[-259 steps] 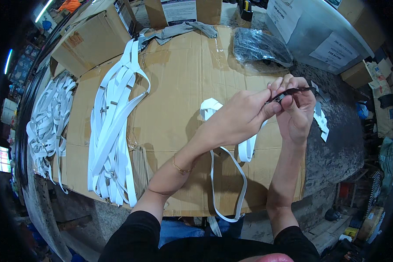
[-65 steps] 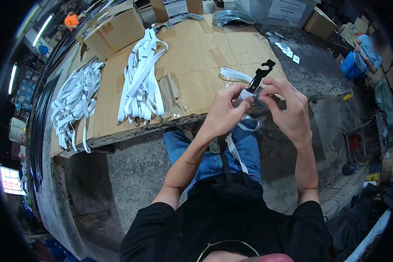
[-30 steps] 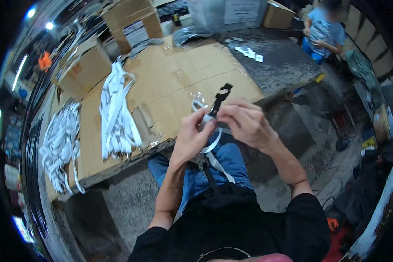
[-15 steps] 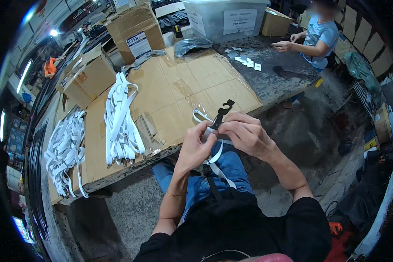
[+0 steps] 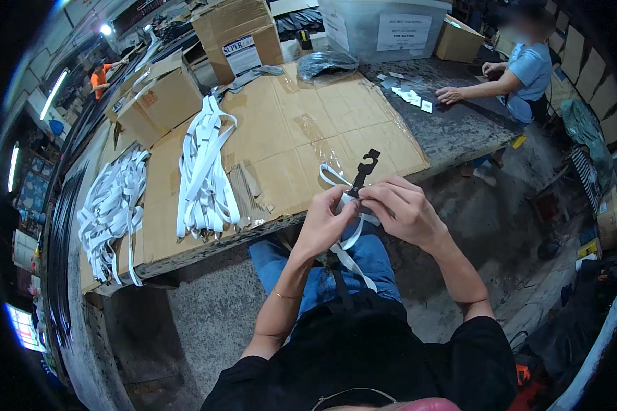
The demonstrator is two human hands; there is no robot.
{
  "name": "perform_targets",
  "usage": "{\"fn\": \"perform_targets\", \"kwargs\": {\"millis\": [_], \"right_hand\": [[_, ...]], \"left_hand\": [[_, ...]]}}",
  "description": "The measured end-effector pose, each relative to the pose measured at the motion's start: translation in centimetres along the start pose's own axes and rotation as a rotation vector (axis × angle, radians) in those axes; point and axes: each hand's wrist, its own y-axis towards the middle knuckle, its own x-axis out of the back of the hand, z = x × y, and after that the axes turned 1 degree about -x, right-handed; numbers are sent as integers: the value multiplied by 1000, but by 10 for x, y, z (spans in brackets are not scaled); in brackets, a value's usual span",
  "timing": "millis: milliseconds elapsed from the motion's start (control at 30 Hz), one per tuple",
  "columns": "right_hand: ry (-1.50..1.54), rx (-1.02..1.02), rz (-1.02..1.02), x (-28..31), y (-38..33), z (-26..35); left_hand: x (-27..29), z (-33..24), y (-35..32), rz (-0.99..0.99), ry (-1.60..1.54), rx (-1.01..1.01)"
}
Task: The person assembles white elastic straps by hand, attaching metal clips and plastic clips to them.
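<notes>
In front of my lap, both hands are together on a white belt (image 5: 348, 262) with a black plastic belt hanger (image 5: 365, 171) at its upper end. My left hand (image 5: 328, 222) is closed around the belt just below the hanger. Thumb and fingers of my right hand (image 5: 410, 214) pinch at the hanger's base; the exact spot is hidden by the fingers. A loop of the belt rises beside the hanger, and its tail hangs over my jeans. Left of my hands, a bundle of white belts (image 5: 208, 175) and a looser heap of white belts (image 5: 115, 212) lie on flattened cardboard (image 5: 281, 147).
Cardboard boxes (image 5: 159, 103) stand at the table's far left. Behind the cardboard are a plastic-wrapped bundle (image 5: 327, 65) and a translucent bin (image 5: 346, 27). Small white cards (image 5: 415, 100) lie near a co-worker (image 5: 528, 72). Another person in orange (image 5: 100, 79) is far left.
The co-worker's hand has reached down to the tabletop beside the white cards. My view has shifted, while my hands keep nearly the same hold on belt and hanger.
</notes>
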Motion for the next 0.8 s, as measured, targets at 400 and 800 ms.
{"fn": "perform_targets", "kwargs": {"millis": [400, 800], "right_hand": [[-11, -137, -158, -7, -1, -7], [381, -580, 81, 12, 99, -61]], "left_hand": [[-5, -5, 10, -22, 15, -2], [15, -5, 53, 32, 53, -160]]}}
